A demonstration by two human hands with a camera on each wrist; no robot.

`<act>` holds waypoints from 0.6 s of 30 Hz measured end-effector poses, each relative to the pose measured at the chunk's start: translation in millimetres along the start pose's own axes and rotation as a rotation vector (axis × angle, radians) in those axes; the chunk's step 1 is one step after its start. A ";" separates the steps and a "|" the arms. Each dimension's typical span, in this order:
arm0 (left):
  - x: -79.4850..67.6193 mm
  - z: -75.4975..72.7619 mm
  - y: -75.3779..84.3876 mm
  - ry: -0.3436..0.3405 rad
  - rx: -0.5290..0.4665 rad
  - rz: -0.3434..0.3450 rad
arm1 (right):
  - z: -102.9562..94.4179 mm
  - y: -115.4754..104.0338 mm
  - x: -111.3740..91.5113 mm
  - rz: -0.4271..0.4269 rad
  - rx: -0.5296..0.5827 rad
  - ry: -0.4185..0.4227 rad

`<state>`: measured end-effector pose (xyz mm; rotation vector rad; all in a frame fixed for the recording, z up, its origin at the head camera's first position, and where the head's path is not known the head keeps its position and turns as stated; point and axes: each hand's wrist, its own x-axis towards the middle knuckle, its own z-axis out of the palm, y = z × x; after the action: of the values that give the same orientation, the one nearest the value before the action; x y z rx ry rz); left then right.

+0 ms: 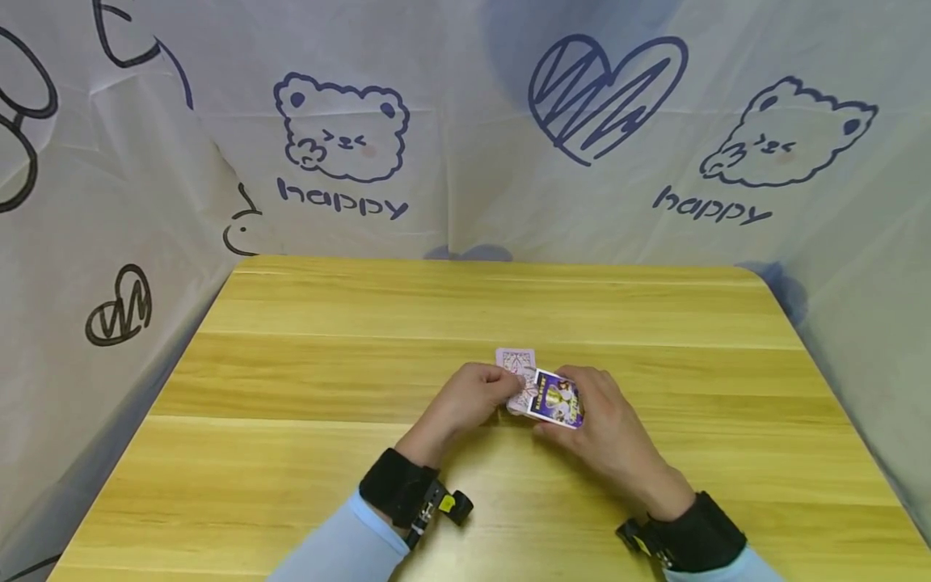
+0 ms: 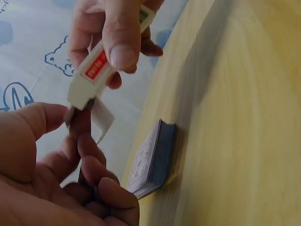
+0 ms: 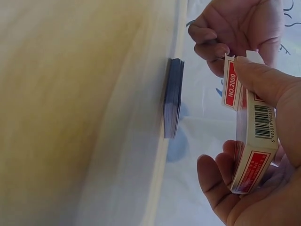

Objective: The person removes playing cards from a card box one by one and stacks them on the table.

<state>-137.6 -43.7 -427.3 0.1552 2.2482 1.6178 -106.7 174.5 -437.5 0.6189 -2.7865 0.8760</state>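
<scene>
My right hand (image 1: 607, 420) grips a playing card box (image 1: 557, 399), purple with a gold picture on the face seen from above. Its white sides carry red labels and a barcode in the right wrist view, where the thumb lies along one edge. At the near end of the box, the thumb and forefinger of my left hand (image 1: 469, 398) pinch a flap, while its other fingers curl inward. A deck of playing cards (image 2: 153, 160) with patterned backs lies in a squared stack on the table, just beyond and below the hands.
The wood-grain table (image 1: 291, 356) extends around the hands on every side. Behind it hangs a pale cloth (image 1: 465, 162) printed with bears, hearts and lettering, and the cloth continues along both sides. Each wrist wears a black strap with a small camera.
</scene>
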 end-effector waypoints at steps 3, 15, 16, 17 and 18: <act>-2.9 1.6 -0.9 0.011 -0.070 -0.013 | -1.0 0.1 0.9 0.037 -0.002 -0.005; -0.6 12.0 -4.8 0.163 -0.337 -0.034 | -1.8 0.7 2.6 0.080 0.019 0.028; -0.5 12.5 -4.5 0.187 -0.346 -0.034 | -1.6 1.3 2.6 0.080 0.018 0.037; -0.3 12.7 -4.2 0.209 -0.361 -0.034 | -1.7 1.9 2.7 0.080 0.018 0.047; -0.4 12.4 -3.5 0.230 -0.381 -0.035 | -2.0 2.5 2.8 0.082 0.016 0.057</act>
<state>-132.4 -33.9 -433.9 -0.1771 2.0317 2.0977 -110.3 176.6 -436.4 0.4778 -2.7736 0.9172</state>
